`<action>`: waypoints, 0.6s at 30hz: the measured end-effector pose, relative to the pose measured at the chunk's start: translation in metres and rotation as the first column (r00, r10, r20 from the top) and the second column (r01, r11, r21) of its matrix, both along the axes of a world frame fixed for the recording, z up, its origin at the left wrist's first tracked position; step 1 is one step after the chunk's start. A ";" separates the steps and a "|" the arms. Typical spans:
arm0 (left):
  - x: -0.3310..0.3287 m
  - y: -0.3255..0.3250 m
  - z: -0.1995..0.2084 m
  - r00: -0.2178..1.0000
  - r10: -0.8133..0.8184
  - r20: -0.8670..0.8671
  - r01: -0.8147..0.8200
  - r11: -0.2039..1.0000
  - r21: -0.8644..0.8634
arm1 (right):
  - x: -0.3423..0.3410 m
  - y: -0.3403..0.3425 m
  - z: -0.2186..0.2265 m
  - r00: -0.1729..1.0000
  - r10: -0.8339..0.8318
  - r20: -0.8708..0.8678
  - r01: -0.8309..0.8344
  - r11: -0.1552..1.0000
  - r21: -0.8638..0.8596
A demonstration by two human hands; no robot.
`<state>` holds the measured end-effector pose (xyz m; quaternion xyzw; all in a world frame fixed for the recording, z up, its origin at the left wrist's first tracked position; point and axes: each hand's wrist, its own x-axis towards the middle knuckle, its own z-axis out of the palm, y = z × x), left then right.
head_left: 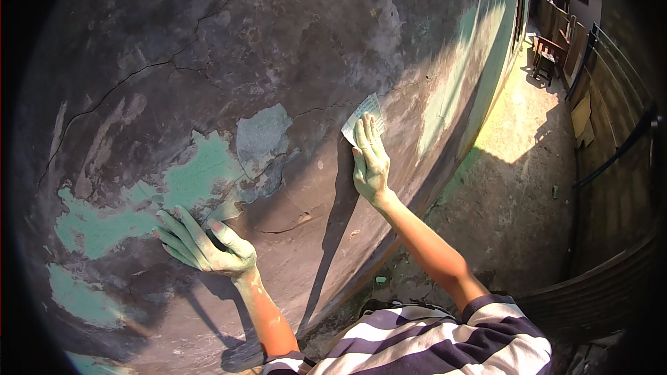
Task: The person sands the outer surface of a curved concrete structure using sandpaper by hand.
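Observation:
A grey plaster wall (292,35) with cracks fills most of the view. My right hand (370,167) presses a small pale sheet of sandpaper (353,121), its printed back outward, flat against the wall with straight fingers. Lower left, my left hand (212,246) is open with nothing in it, its fingers spread beside a ragged green paint patch (198,170). Whether its fingertips touch the wall I cannot tell. Pale dust coats both hands. Between them lies a bluish-grey bare patch (262,135).
More green paint (83,298) clings to the wall's lower left. On the right runs a concrete passage (517,229), bordered by a dark fence (611,160). A wooden chair (547,59) stands at its far end. Shadows of my arms fall across the wall.

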<state>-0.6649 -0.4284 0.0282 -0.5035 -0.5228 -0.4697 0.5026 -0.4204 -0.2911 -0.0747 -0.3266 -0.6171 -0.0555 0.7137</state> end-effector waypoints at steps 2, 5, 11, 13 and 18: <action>0.002 0.005 -0.004 0.999 -0.025 0.025 0.025 0.999 0.025 | 0.025 0.017 0.028 0.995 -0.039 -0.087 0.038 0.999 -0.018; 0.013 0.004 -0.005 0.993 -0.061 0.101 0.058 0.998 0.039 | 0.055 0.026 0.057 0.952 -0.041 -0.303 -0.005 0.989 -0.150; 0.077 0.014 -0.027 0.920 -0.344 0.189 0.334 0.939 0.083 | 0.033 0.011 -0.036 0.988 0.001 -0.154 -0.028 0.985 -0.171; 0.105 0.028 -0.045 0.918 -0.342 0.201 0.350 0.937 -0.009 | 0.067 0.033 -0.031 0.993 0.013 -0.118 -0.028 0.992 -0.124; 0.179 0.060 -0.072 0.877 -0.215 0.429 0.269 0.961 -0.068 | 0.162 0.090 0.010 0.931 -0.019 -0.364 -0.068 0.972 -0.226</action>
